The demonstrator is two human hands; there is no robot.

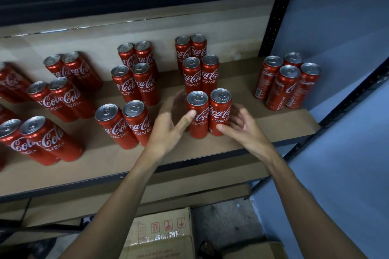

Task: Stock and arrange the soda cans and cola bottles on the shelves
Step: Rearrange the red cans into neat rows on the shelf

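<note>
Tall red cola cans stand in pairs on a brown shelf board [210, 150]. The front pair of the third column, a left can [197, 118] and a right can [220, 111], stands upright and touching. My left hand [168, 126] is open just left of this pair, its thumb tip on the left can and its fingers spread and blurred behind. To the right of the pair is my right hand [242, 127], also open, with its thumb on the right can's lower front and curled fingers beside it. No cola bottles are in view.
More can pairs fill the shelf to the left [124, 124] and behind [201, 73]. A tight cluster of cans [288, 84] stands near the right end. A black shelf post [273, 23] and a blue wall [347, 122] bound the right side. Cardboard boxes [164, 229] sit on the floor below.
</note>
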